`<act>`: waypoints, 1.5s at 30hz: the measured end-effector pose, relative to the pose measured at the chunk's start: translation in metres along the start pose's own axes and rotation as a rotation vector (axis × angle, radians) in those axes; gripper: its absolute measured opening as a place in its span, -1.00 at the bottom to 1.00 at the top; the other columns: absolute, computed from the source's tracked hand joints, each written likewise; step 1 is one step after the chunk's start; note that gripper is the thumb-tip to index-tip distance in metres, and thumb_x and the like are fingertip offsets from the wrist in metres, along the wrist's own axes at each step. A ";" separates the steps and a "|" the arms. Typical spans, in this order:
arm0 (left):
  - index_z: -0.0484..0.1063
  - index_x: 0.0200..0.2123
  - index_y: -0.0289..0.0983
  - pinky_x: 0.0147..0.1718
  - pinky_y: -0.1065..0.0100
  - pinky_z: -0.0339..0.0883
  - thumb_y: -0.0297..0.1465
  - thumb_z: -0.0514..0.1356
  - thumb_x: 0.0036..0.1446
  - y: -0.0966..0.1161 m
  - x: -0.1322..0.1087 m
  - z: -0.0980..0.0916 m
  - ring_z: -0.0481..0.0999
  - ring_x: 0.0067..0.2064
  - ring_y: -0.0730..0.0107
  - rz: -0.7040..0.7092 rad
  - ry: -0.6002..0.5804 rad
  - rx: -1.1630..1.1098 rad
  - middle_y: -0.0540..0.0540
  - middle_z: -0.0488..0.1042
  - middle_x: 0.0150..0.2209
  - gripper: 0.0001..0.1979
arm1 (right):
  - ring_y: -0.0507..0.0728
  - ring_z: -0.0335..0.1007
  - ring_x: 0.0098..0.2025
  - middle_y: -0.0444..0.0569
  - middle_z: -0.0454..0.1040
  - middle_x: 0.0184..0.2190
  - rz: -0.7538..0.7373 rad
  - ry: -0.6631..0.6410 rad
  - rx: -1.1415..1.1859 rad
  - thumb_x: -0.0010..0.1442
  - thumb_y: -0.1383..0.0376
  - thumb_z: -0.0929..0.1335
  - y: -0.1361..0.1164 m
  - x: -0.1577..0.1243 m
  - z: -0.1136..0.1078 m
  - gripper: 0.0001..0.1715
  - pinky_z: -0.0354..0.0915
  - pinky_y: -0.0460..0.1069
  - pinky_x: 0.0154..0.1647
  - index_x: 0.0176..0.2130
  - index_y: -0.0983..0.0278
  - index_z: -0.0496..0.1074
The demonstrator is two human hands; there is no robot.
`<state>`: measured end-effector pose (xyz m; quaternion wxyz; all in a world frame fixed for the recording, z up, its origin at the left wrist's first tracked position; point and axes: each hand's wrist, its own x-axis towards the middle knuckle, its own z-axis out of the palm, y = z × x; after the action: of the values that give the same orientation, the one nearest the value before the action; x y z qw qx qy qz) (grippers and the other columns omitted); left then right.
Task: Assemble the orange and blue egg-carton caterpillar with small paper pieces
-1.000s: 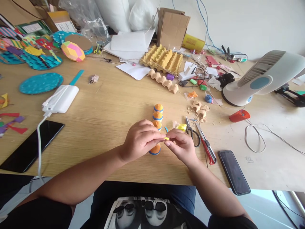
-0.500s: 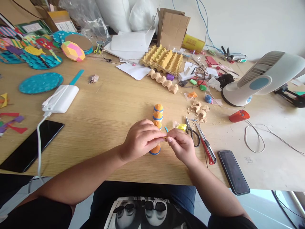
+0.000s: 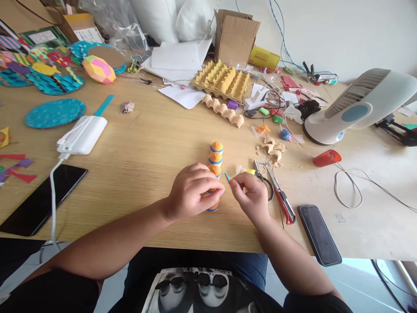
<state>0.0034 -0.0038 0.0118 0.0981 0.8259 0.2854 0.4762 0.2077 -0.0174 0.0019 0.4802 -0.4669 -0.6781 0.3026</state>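
Note:
My left hand (image 3: 193, 193) lies curled over the near end of a row of orange domes with blue rims (image 3: 216, 153) on the wooden table (image 3: 153, 143). Its thumb and fingertips are pressed together, and what they hold is hidden. One dome (image 3: 213, 205) peeks out under that hand. My right hand (image 3: 252, 198) is just to the right, with thumb and forefinger pinched shut on something too small to make out. A small blue sliver (image 3: 227, 176) lies between the hands and the row. A yellow lump (image 3: 250, 171) shows just behind my right hand.
Scissors (image 3: 264, 181) and a red utility knife (image 3: 284, 201) lie right of my right hand, with a phone (image 3: 319, 234) at the table edge. A white fan (image 3: 355, 108), an orange cap (image 3: 327, 158) and a cable are further right. Egg cartons (image 3: 223, 80) stand behind; a power bank (image 3: 83, 134) and black phone (image 3: 42, 199) lie left.
The two hands, pinched together on a small yellow bit earlier, have drawn slightly apart. The yellow bit no longer shows between the fingertips.

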 end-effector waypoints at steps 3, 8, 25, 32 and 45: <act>0.55 -0.23 -0.22 -0.20 0.29 0.40 -0.46 0.30 0.22 -0.002 0.003 0.000 0.52 -0.27 0.39 -0.075 0.021 -0.079 -0.01 0.62 -0.32 -0.94 | 0.04 0.28 -0.46 -0.07 0.48 -0.45 0.277 -0.010 0.307 0.23 0.21 0.43 0.003 0.003 -0.001 -0.83 0.21 -0.02 -0.43 -0.37 0.23 0.52; 0.56 -0.19 -0.21 -0.22 0.30 0.39 -0.45 0.32 0.22 -0.005 0.004 0.001 0.50 -0.29 0.40 -0.080 0.024 -0.072 -0.01 0.61 -0.33 -0.92 | -0.03 0.23 -0.47 -0.09 0.51 -0.38 0.617 -0.128 0.942 0.02 0.38 0.43 0.006 0.010 -0.001 -0.90 0.09 -0.12 -0.50 -0.36 0.24 0.55; 0.57 -0.16 -0.19 -0.22 0.30 0.40 -0.39 0.33 0.22 -0.007 -0.004 0.005 0.49 -0.23 0.35 0.048 -0.036 0.155 -0.02 0.62 -0.29 -0.89 | -0.07 -0.03 -0.55 -0.24 0.26 -0.60 0.694 -0.265 0.834 -0.01 0.15 0.59 0.001 0.002 0.005 -0.67 -0.09 -0.10 -0.54 -0.43 0.27 0.46; 0.56 -0.07 -0.19 -0.18 0.27 0.44 -0.36 0.33 0.23 -0.006 -0.002 0.003 0.50 -0.20 0.33 0.015 -0.058 0.118 -0.04 0.63 -0.24 -0.80 | -0.07 0.00 -0.56 -0.18 0.34 -0.54 0.728 -0.251 0.835 0.01 0.09 0.56 0.001 0.004 0.004 -0.63 -0.14 -0.09 -0.55 -0.41 0.29 0.45; 0.55 -0.20 -0.19 -0.20 0.29 0.42 -0.43 0.31 0.22 -0.006 -0.002 0.002 0.51 -0.23 0.36 0.002 -0.025 0.051 -0.02 0.63 -0.26 -0.92 | -0.06 -0.01 -0.54 -0.17 0.35 -0.52 0.683 -0.314 0.822 0.05 0.07 0.55 0.000 0.003 0.003 -0.64 -0.14 -0.08 -0.54 -0.34 0.28 0.50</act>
<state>0.0023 0.0001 0.0066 0.0801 0.8343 0.2952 0.4587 0.2048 -0.0143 0.0021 0.3905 -0.3837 -0.3780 0.7466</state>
